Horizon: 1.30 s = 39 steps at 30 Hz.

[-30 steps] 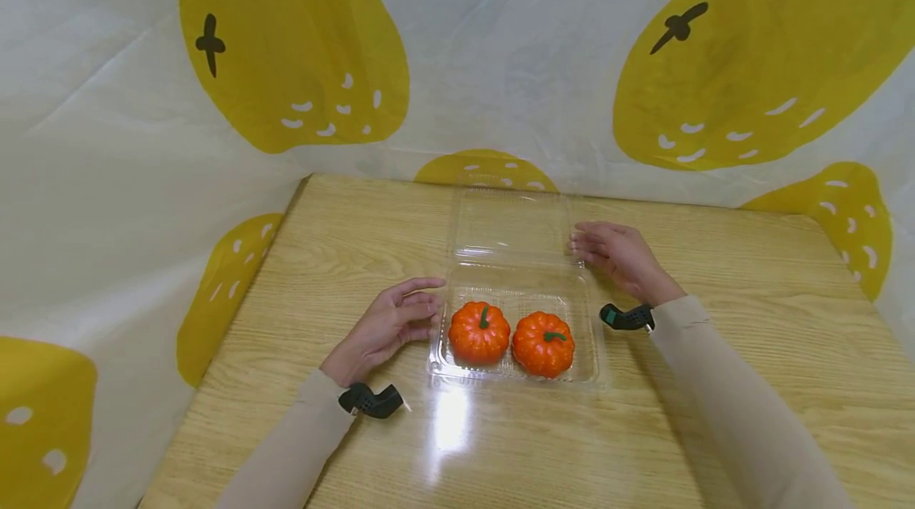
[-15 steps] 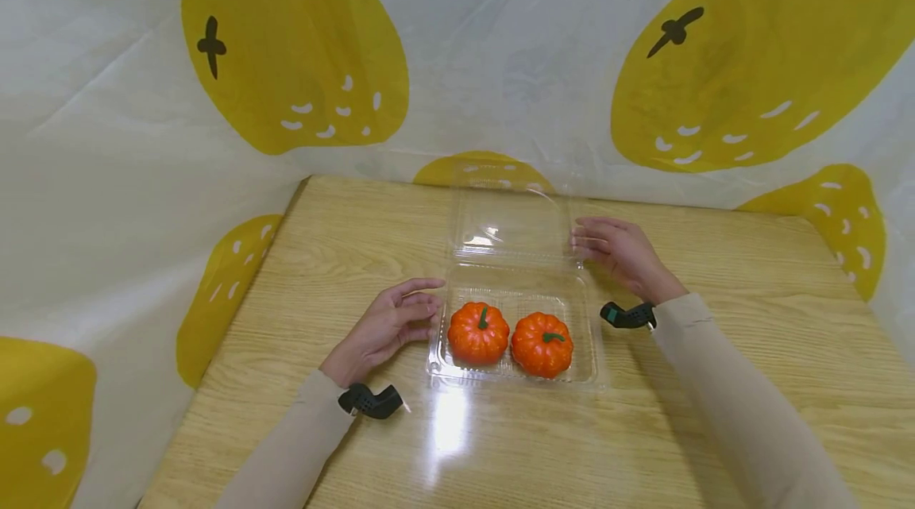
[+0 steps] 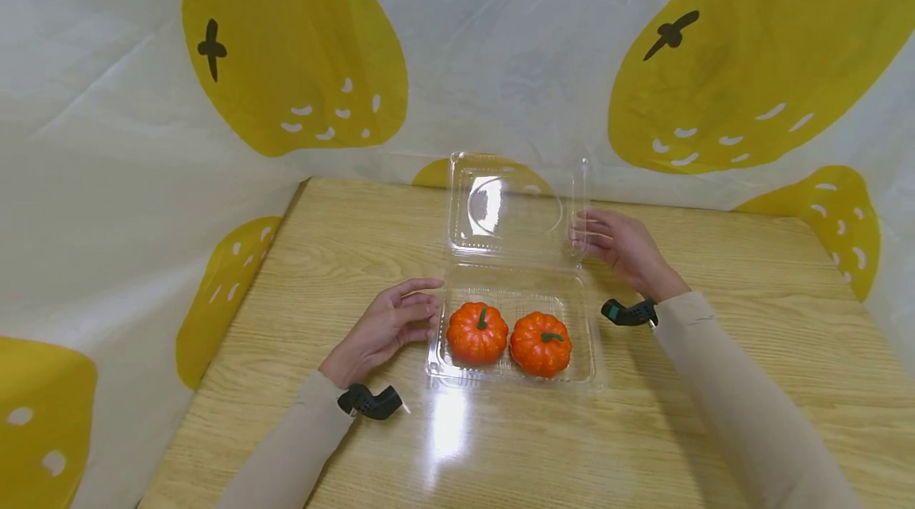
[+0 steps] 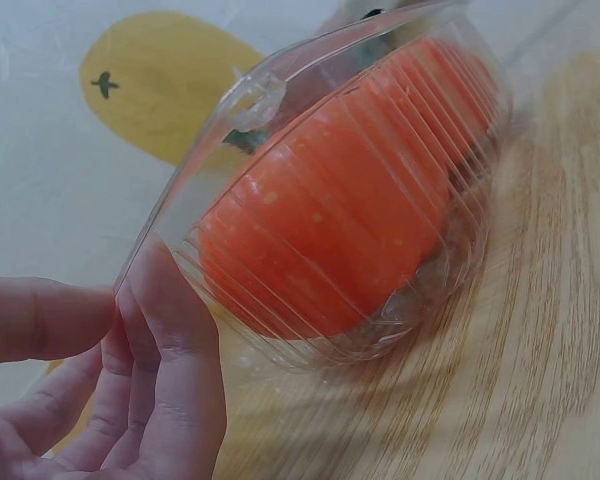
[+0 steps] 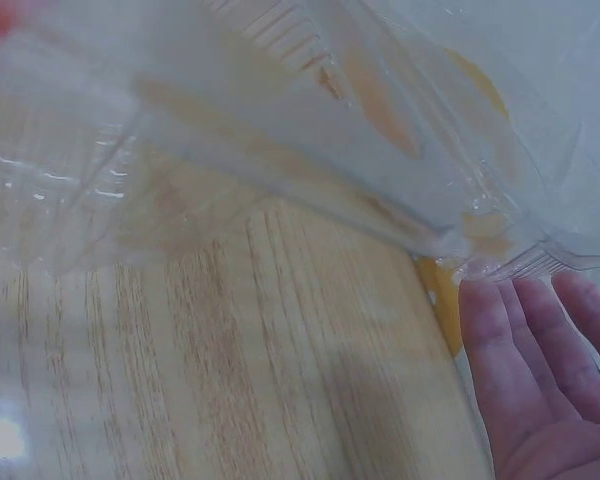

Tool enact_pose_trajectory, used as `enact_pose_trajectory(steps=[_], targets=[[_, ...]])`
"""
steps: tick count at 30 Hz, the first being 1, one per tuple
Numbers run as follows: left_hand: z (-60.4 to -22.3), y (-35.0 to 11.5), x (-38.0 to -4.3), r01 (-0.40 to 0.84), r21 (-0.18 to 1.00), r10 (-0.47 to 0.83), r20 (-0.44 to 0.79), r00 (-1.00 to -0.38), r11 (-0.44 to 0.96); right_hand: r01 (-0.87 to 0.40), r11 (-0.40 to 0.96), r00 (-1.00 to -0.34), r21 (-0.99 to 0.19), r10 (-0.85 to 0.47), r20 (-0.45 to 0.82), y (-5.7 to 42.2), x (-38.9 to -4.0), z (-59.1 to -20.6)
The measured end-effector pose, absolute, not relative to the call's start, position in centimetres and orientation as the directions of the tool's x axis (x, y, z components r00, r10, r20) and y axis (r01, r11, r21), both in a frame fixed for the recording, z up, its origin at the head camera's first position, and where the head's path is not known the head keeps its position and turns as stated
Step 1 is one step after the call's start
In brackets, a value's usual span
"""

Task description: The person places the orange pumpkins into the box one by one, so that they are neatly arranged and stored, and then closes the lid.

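Observation:
Two small orange pumpkins with green stems, a left pumpkin and a right pumpkin, sit side by side in the base of a hinged clear plastic clamshell container. Its lid leans up at the far side. My left hand pinches the left rim of the base between thumb and fingers; the left wrist view shows the thumb on top and fingers underneath. Beside the lid's right edge is my right hand. Its extended fingers touch the lid's edge in the right wrist view.
The container stands on a wood-grain table. A white cloth with large yellow lemon prints hangs behind the table and along its left side. Black bands sit on the left wrist and right wrist.
The lid has swung upward from lying back to a steeper tilt, with my right hand rising slightly alongside it. My left hand and the pumpkins have stayed in place.

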<state>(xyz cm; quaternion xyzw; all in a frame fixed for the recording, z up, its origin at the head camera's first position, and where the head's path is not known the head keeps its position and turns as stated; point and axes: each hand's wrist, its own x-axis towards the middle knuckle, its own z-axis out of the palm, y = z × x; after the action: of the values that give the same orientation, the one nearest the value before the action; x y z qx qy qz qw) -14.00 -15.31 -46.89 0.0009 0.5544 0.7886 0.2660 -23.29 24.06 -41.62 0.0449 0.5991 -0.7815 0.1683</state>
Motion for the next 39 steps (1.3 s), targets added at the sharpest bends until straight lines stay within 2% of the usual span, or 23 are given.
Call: enact_pose_trajectory(steps=[15,39], targets=[[-46.9,-15.2,-13.9,-0.403,0.881,0.420,-0.277,-0.864,-0.247,0.290,-0.258,-0.940,-0.922,-0.256,-0.224,24.4,-23.1,-39.9],[-46.9,-15.2,-13.8,-0.385,0.890,0.422,-0.259,-0.869,-0.245,0.195,-0.226,-0.941,-0.954,-0.316,-0.117,24.4,-22.4,-38.1]])
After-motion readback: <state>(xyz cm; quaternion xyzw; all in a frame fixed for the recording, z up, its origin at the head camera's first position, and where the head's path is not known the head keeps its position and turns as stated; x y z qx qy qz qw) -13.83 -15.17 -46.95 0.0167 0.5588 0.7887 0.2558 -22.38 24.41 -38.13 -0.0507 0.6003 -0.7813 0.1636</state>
